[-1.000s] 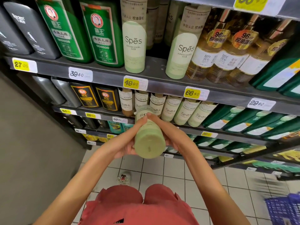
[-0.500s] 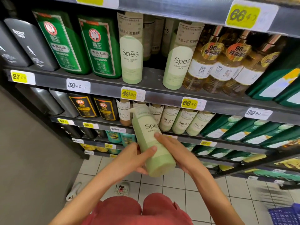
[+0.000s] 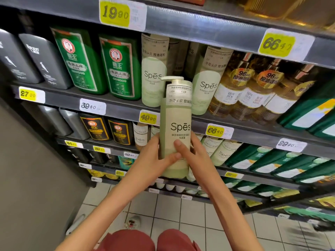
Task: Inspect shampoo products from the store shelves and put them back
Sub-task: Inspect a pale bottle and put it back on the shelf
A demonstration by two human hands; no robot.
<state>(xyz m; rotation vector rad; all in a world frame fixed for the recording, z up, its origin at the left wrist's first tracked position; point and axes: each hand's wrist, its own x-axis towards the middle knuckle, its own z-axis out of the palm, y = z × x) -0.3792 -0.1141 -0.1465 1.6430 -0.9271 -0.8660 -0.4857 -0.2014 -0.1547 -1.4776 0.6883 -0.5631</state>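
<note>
Pale-green shampoo bottle (image 3: 175, 116) held upright by both hands (image 3: 151, 160) (image 3: 198, 157).

Dark grey metal shelves (image 3: 199, 28), several tiers, run from upper left down to the right. Front rails carry yellow and white price tags (image 3: 115, 14). Floor (image 3: 168, 209): pale square tiles, dark grout lines. Left of the shelves, a plain grey surface (image 3: 27, 169); wall or floor, cannot tell. Light even, slight glare on top rail.
</note>
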